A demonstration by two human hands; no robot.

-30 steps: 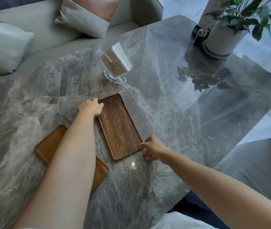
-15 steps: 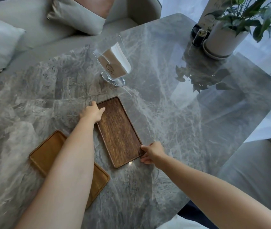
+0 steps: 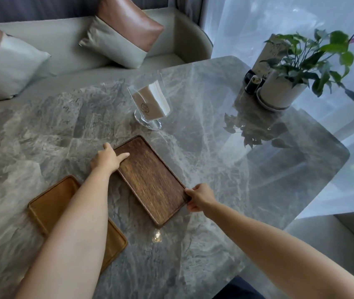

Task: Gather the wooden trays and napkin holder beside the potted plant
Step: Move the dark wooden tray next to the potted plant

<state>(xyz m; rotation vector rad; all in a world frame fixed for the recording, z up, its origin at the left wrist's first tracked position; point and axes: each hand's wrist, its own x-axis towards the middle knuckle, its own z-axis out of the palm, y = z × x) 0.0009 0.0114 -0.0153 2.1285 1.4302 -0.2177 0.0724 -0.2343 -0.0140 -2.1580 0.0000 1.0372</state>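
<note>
A dark wooden tray [image 3: 152,180] lies at an angle in the middle of the grey marble table [image 3: 225,169]. My left hand [image 3: 108,159] grips its far left rim, thumb over the edge. My right hand [image 3: 200,196] pinches its near right corner. A lighter wooden tray [image 3: 50,206] lies at the near left, partly hidden under my left forearm. The clear napkin holder [image 3: 150,104] with beige napkins stands just beyond the dark tray. The potted plant [image 3: 288,83] in a white pot sits at the far right corner.
Two small dark bottles [image 3: 252,83] and a menu card stand left of the pot. A sofa with cushions [image 3: 124,37] runs along the table's far side. A sheer curtain hangs at the right, past the table edge.
Both hands have closed onto the dark tray's edges; my left thumb now lies over its rim. The tray has turned slightly. The view has tilted up.
</note>
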